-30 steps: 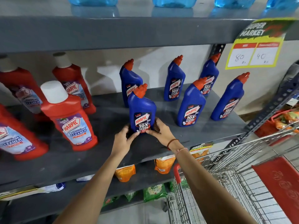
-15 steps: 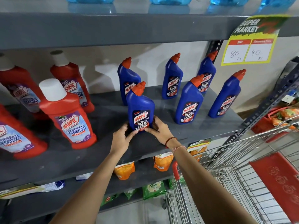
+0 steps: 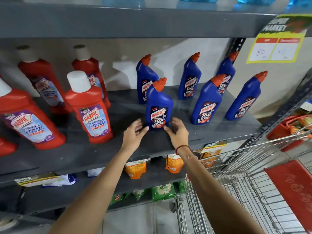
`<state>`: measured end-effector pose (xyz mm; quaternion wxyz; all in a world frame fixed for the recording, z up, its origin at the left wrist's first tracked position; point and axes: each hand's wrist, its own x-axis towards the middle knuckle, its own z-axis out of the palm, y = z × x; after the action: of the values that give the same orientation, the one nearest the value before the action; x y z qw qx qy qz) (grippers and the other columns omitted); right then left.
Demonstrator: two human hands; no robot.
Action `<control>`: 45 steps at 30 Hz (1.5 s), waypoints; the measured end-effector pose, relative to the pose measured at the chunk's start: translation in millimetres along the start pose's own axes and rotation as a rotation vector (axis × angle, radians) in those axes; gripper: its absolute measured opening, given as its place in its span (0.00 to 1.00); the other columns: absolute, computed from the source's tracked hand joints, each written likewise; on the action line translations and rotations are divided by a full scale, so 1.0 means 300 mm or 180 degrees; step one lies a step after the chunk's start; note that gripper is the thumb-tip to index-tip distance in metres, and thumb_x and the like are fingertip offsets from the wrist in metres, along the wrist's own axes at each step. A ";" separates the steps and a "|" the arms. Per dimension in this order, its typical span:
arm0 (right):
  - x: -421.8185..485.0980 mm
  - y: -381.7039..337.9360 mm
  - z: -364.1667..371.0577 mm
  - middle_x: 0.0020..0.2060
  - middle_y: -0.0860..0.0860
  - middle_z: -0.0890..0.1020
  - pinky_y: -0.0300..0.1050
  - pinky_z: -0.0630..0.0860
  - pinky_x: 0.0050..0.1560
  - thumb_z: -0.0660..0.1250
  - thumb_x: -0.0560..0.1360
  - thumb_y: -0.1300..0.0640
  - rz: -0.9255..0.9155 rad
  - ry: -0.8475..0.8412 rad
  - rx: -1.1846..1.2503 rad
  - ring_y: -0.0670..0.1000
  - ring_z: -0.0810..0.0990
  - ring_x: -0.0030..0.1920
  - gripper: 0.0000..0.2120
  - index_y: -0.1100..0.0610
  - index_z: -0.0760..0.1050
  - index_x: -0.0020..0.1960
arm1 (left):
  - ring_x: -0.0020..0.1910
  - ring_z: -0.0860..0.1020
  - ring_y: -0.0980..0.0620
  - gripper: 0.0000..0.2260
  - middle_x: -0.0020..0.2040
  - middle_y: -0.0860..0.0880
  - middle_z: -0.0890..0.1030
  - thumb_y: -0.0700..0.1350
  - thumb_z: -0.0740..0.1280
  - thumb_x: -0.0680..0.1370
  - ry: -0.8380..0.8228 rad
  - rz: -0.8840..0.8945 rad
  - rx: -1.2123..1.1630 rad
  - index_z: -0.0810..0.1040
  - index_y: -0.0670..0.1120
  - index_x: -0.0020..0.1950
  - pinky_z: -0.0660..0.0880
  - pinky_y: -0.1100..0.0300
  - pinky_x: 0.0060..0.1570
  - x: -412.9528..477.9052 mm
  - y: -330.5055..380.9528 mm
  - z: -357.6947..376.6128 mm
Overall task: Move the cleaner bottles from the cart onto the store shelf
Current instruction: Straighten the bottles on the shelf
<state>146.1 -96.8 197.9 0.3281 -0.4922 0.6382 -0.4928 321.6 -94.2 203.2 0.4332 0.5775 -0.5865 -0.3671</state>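
A blue Harpic cleaner bottle (image 3: 158, 105) with an orange cap stands upright near the front of the grey store shelf (image 3: 168, 144). My left hand (image 3: 135, 134) and my right hand (image 3: 179, 132) flank its base, fingers spread; only the thumb tips reach the bottle. Several more blue bottles stand behind and to the right, such as one at the back (image 3: 190, 78) and one in the front row (image 3: 206, 102). The wire cart (image 3: 236, 191) is at the lower right; no bottles show in the part I can see.
Red Harpic bathroom cleaner bottles (image 3: 89, 108) fill the shelf's left side. A yellow price sign (image 3: 276, 46) hangs from the shelf above. Orange pouches (image 3: 135, 169) lie on the lower shelf. A red basket (image 3: 287, 129) sits beyond the cart.
Both hands gripped the base of the blue bottle before; now their fingers have loosened and spread. The bottle stays upright in the same spot.
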 end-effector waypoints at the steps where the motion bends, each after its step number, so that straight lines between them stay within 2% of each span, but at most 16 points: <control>1: -0.023 0.005 0.009 0.56 0.54 0.79 0.44 0.74 0.59 0.72 0.70 0.60 -0.0031 0.0258 0.0006 0.52 0.77 0.57 0.21 0.61 0.73 0.61 | 0.57 0.77 0.53 0.20 0.59 0.44 0.80 0.46 0.68 0.74 0.0071 -0.0011 -0.0107 0.72 0.43 0.65 0.72 0.65 0.57 -0.026 -0.001 -0.038; 4: -0.101 -0.007 0.060 0.49 0.51 0.77 0.48 0.78 0.52 0.71 0.71 0.60 -0.0335 0.0451 -0.0101 0.54 0.79 0.50 0.12 0.59 0.76 0.54 | 0.52 0.80 0.56 0.12 0.52 0.47 0.83 0.46 0.68 0.74 0.0258 0.0026 -0.0072 0.78 0.45 0.56 0.75 0.65 0.56 -0.127 -0.038 -0.190; 7: -0.164 -0.045 0.147 0.48 0.54 0.78 0.48 0.78 0.50 0.71 0.71 0.59 -0.0607 0.0097 -0.0131 0.54 0.79 0.49 0.11 0.59 0.77 0.52 | 0.45 0.80 0.62 0.09 0.49 0.46 0.83 0.44 0.69 0.73 0.0798 0.0034 0.0155 0.80 0.43 0.52 0.73 0.77 0.46 -0.208 -0.101 -0.337; 10: -0.192 -0.110 0.268 0.53 0.56 0.79 0.45 0.79 0.53 0.72 0.71 0.57 -0.0552 -0.0612 -0.0141 0.49 0.78 0.50 0.16 0.59 0.76 0.56 | 0.51 0.78 0.53 0.18 0.56 0.43 0.79 0.43 0.72 0.71 0.1366 -0.0124 0.0103 0.75 0.42 0.59 0.75 0.67 0.51 -0.225 -0.159 -0.447; 13: -0.206 -0.165 0.388 0.61 0.56 0.76 0.48 0.75 0.63 0.72 0.70 0.57 -0.0454 -0.1310 -0.0105 0.51 0.76 0.59 0.25 0.59 0.70 0.65 | 0.59 0.73 0.51 0.27 0.63 0.46 0.73 0.41 0.72 0.71 0.1004 -0.0288 -0.0022 0.67 0.42 0.68 0.71 0.56 0.59 -0.186 -0.189 -0.487; 17: -0.215 -0.208 0.487 0.64 0.57 0.75 0.47 0.69 0.68 0.71 0.71 0.60 -0.0475 -0.1614 -0.0111 0.54 0.74 0.65 0.28 0.61 0.66 0.68 | 0.57 0.76 0.51 0.20 0.60 0.44 0.78 0.40 0.69 0.73 0.0471 -0.0075 0.0276 0.71 0.38 0.64 0.71 0.69 0.55 -0.123 -0.206 -0.494; 19: -0.220 -0.221 0.509 0.62 0.58 0.77 0.39 0.70 0.63 0.69 0.72 0.63 -0.0563 -0.1584 -0.0164 0.54 0.76 0.62 0.25 0.62 0.67 0.67 | 0.54 0.77 0.52 0.17 0.58 0.43 0.80 0.41 0.69 0.74 0.0378 0.0005 0.0390 0.74 0.39 0.61 0.69 0.80 0.48 -0.106 -0.216 -0.511; 21: -0.224 -0.221 0.528 0.62 0.59 0.77 0.40 0.70 0.64 0.69 0.72 0.64 -0.0568 -0.1498 -0.0183 0.54 0.76 0.62 0.24 0.62 0.67 0.67 | 0.54 0.77 0.54 0.16 0.58 0.43 0.80 0.43 0.68 0.74 0.0260 0.0050 0.0441 0.75 0.40 0.60 0.68 0.82 0.48 -0.095 -0.227 -0.533; 24: -0.231 -0.201 0.554 0.63 0.58 0.77 0.51 0.71 0.67 0.70 0.72 0.61 -0.0573 -0.1361 -0.0228 0.54 0.75 0.63 0.26 0.61 0.66 0.67 | 0.55 0.77 0.54 0.17 0.58 0.43 0.80 0.43 0.69 0.74 0.0082 0.0139 0.0506 0.75 0.39 0.61 0.70 0.76 0.53 -0.071 -0.233 -0.557; 27: -0.236 -0.206 0.571 0.63 0.58 0.76 0.50 0.70 0.68 0.70 0.72 0.60 -0.0562 -0.1290 -0.0281 0.55 0.74 0.64 0.26 0.61 0.66 0.68 | 0.58 0.76 0.53 0.19 0.61 0.43 0.79 0.43 0.68 0.74 -0.0051 0.0128 0.0525 0.73 0.39 0.64 0.71 0.63 0.59 -0.041 -0.239 -0.578; 30: -0.233 -0.209 0.578 0.64 0.57 0.76 0.48 0.69 0.68 0.69 0.73 0.60 -0.0536 -0.1323 -0.0258 0.55 0.74 0.65 0.26 0.60 0.65 0.69 | 0.60 0.76 0.49 0.20 0.61 0.42 0.78 0.44 0.68 0.74 -0.0052 0.0125 0.0545 0.73 0.39 0.64 0.70 0.63 0.59 -0.025 -0.246 -0.580; 34: -0.238 -0.212 0.577 0.64 0.57 0.76 0.47 0.69 0.68 0.68 0.74 0.59 -0.0507 -0.1343 -0.0309 0.54 0.74 0.64 0.26 0.60 0.64 0.69 | 0.60 0.74 0.52 0.20 0.63 0.42 0.77 0.44 0.68 0.74 -0.0003 0.0044 0.0523 0.72 0.39 0.65 0.68 0.68 0.57 -0.028 -0.246 -0.576; 37: -0.240 -0.207 0.576 0.63 0.56 0.76 0.47 0.71 0.66 0.70 0.73 0.57 -0.0475 -0.1261 -0.0318 0.54 0.75 0.63 0.26 0.59 0.66 0.68 | 0.62 0.74 0.50 0.22 0.63 0.43 0.76 0.43 0.68 0.74 -0.0093 -0.0046 0.0461 0.70 0.40 0.67 0.68 0.65 0.58 -0.034 -0.226 -0.579; 39: -0.250 -0.189 0.571 0.61 0.55 0.77 0.44 0.73 0.63 0.72 0.71 0.56 -0.0417 -0.0874 -0.0183 0.52 0.76 0.60 0.26 0.59 0.68 0.65 | 0.60 0.74 0.53 0.23 0.61 0.47 0.76 0.44 0.68 0.74 -0.0139 -0.0130 0.0328 0.69 0.41 0.67 0.69 0.67 0.57 -0.060 -0.210 -0.589; 42: -0.326 -0.184 0.581 0.49 0.51 0.78 0.28 0.73 0.48 0.72 0.70 0.57 -0.0545 -0.0033 -0.0087 0.46 0.77 0.47 0.16 0.59 0.76 0.56 | 0.51 0.79 0.62 0.17 0.55 0.50 0.80 0.44 0.68 0.74 0.0127 0.0004 0.0194 0.75 0.43 0.62 0.72 0.76 0.49 -0.146 -0.228 -0.661; 45: -0.417 -0.192 0.626 0.41 0.51 0.77 0.34 0.74 0.40 0.71 0.72 0.58 -0.0860 -0.0161 -0.0070 0.43 0.76 0.37 0.06 0.57 0.77 0.47 | 0.42 0.79 0.69 0.07 0.44 0.54 0.82 0.41 0.70 0.73 0.0600 0.0084 0.0366 0.80 0.45 0.50 0.72 0.79 0.43 -0.244 -0.270 -0.764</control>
<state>371.0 -36.9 188.3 0.2694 -0.5894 0.5630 -0.5130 561.2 -10.5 203.0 0.4574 0.6256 -0.5708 -0.2712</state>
